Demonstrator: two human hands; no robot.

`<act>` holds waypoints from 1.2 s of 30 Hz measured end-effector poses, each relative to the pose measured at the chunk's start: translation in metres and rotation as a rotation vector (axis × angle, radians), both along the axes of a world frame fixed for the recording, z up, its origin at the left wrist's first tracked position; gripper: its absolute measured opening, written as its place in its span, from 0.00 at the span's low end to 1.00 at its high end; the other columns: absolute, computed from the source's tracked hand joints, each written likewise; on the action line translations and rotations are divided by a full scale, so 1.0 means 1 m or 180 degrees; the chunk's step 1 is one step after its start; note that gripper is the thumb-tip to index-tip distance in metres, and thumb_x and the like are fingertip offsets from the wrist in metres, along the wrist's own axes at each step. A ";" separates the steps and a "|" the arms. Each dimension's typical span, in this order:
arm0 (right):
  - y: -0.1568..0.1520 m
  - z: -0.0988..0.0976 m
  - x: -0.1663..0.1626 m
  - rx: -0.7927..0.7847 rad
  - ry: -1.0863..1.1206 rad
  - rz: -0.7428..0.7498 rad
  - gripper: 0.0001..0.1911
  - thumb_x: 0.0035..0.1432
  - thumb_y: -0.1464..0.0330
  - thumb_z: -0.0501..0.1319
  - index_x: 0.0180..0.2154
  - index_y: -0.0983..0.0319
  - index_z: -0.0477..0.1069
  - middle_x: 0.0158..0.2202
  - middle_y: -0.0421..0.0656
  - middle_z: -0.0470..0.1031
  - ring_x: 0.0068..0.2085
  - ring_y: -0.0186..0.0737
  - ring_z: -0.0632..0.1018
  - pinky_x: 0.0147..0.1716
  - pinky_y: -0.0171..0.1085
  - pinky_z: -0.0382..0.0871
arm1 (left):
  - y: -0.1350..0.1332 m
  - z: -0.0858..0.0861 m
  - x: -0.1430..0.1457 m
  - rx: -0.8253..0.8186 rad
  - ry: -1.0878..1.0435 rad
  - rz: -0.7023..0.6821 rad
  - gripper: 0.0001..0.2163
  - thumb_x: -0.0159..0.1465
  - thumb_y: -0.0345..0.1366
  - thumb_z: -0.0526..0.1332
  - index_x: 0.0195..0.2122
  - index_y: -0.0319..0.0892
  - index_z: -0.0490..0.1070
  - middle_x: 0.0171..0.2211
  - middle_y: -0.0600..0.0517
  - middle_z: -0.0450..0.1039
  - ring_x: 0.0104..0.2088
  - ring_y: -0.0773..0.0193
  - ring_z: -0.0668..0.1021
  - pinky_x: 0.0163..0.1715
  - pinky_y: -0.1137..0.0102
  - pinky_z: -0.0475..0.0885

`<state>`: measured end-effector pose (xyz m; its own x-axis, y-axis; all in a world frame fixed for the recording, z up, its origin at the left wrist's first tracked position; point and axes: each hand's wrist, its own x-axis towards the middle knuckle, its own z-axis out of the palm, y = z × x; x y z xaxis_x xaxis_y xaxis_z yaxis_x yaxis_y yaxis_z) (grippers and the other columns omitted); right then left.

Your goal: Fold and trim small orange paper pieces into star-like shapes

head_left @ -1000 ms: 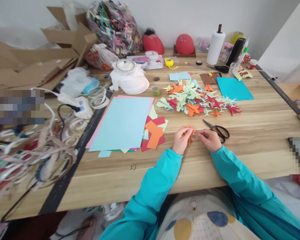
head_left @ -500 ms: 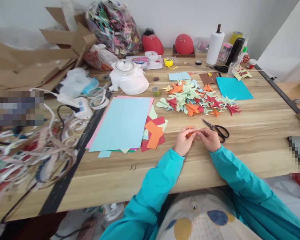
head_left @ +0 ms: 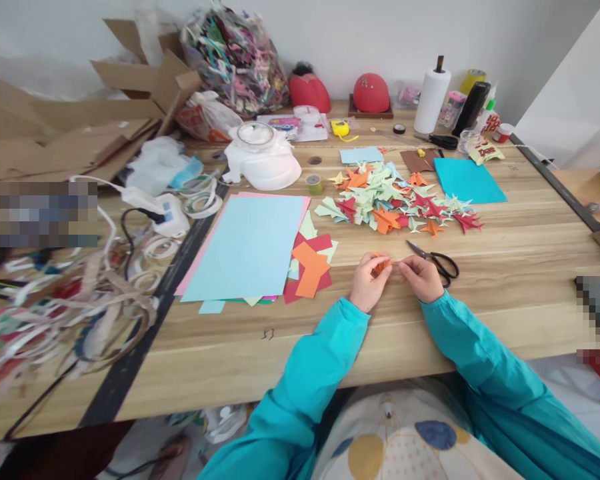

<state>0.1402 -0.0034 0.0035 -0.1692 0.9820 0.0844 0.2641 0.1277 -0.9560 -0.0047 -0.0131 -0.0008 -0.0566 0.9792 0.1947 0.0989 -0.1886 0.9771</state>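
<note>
An orange folded paper piece (head_left: 381, 267) is pinched in the fingers of my left hand (head_left: 369, 283), above the wooden table. My right hand (head_left: 423, 277) has thumb and forefinger pressed together at the paper's right tip; the fingers cover most of that end. Just right of my right hand lie black-handled scissors (head_left: 443, 263), blades pointing up and left. Beyond both hands spreads a heap of folded paper shapes (head_left: 380, 193) in pale green, orange, red and blue. Left of my left hand are flat orange and red paper pieces (head_left: 313, 270).
Large light-blue paper sheets (head_left: 247, 247) lie at the left over pink ones. Behind the heap is a turquoise sheet (head_left: 470, 180). A white cap-like form (head_left: 265, 163), a green spool (head_left: 313, 185) and a yellow tape measure (head_left: 339, 128) stand farther back. Tangled ribbons and cords (head_left: 90, 300) cover the left side.
My right fingers have shifted slightly rightward, opening a small gap between the two hands along the orange paper. The whole view has moved a little.
</note>
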 end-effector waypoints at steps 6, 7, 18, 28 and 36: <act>-0.007 0.000 -0.008 0.0259 -0.0751 0.0440 0.10 0.50 0.63 0.60 0.27 0.64 0.71 0.20 0.40 0.70 0.21 0.32 0.68 0.21 0.31 0.63 | 0.000 -0.002 0.002 -0.0003 -0.0215 -0.0055 0.18 0.54 0.37 0.62 0.47 0.40 0.68 0.46 0.44 0.63 0.52 0.56 0.67 0.52 0.62 0.65; -0.007 0.000 -0.009 0.0342 -0.0853 0.0440 0.09 0.49 0.64 0.60 0.28 0.65 0.71 0.20 0.40 0.70 0.21 0.32 0.68 0.21 0.31 0.62 | 0.000 -0.003 0.003 -0.0026 -0.0291 -0.0112 0.19 0.54 0.37 0.62 0.48 0.40 0.68 0.47 0.44 0.62 0.53 0.56 0.66 0.53 0.61 0.64; 0.003 -0.010 -0.002 0.0300 -0.0402 -0.0045 0.07 0.50 0.66 0.59 0.30 0.62 0.72 0.24 0.42 0.75 0.24 0.35 0.73 0.25 0.34 0.68 | -0.004 -0.004 0.009 -0.0334 -0.0852 -0.0439 0.26 0.52 0.40 0.64 0.52 0.42 0.64 0.54 0.43 0.56 0.55 0.52 0.65 0.50 0.62 0.69; 0.017 0.002 0.007 -0.0644 0.1455 -0.0508 0.15 0.39 0.59 0.68 0.26 0.64 0.71 0.19 0.39 0.73 0.18 0.31 0.71 0.18 0.32 0.65 | -0.006 0.000 0.006 -0.0210 -0.0888 -0.0569 0.26 0.53 0.38 0.64 0.55 0.47 0.61 0.57 0.45 0.54 0.53 0.55 0.67 0.46 0.64 0.71; 0.021 0.005 0.017 -0.1122 0.1596 0.0003 0.14 0.36 0.61 0.70 0.21 0.64 0.71 0.16 0.38 0.72 0.16 0.30 0.69 0.16 0.31 0.61 | -0.001 0.014 -0.012 -0.0007 -0.0620 -0.0607 0.24 0.58 0.40 0.59 0.57 0.49 0.57 0.56 0.45 0.55 0.49 0.61 0.69 0.44 0.68 0.70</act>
<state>0.1576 0.0180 0.0083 -0.1939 0.9651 -0.1760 -0.2288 -0.2190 -0.9485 -0.0169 -0.0138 0.0129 0.0925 0.9762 0.1962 -0.1279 -0.1838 0.9746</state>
